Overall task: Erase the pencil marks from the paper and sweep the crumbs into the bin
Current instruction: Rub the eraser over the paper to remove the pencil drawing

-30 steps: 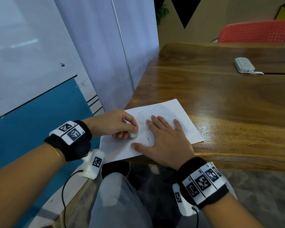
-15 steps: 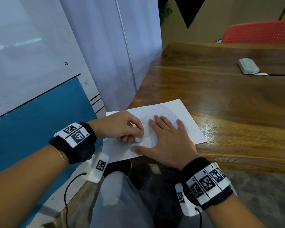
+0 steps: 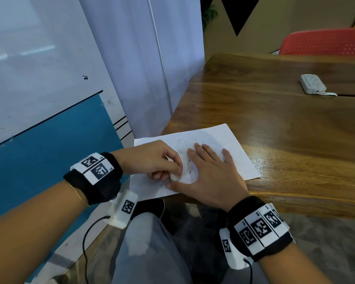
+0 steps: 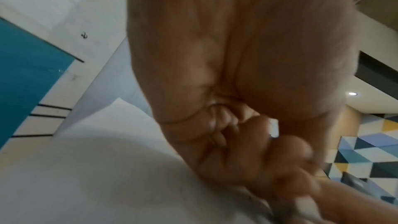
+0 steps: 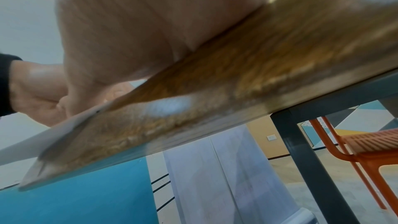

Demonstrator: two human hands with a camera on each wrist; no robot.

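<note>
A white sheet of paper (image 3: 230, 140) with faint pencil marks lies at the near left corner of the wooden table (image 3: 285, 130). Dark eraser crumbs (image 3: 188, 173) are scattered on it between my hands. My left hand (image 3: 152, 160) pinches a small white eraser (image 3: 174, 176) and presses it on the paper. In the left wrist view the eraser (image 4: 273, 129) shows white between the curled fingers. My right hand (image 3: 211, 171) lies flat on the paper with fingers spread, holding it down. A dark round bin (image 3: 152, 208) sits below the table edge, mostly hidden.
A white power strip (image 3: 312, 83) lies far right on the table. A red chair (image 3: 324, 44) stands behind the table. A white curtain and a blue-and-white wall close off the left side. My knee is under the table edge.
My left hand has rubbed the eraser a short way back and forth on the paper beside the right thumb. The right hand has stayed flat on the sheet.
</note>
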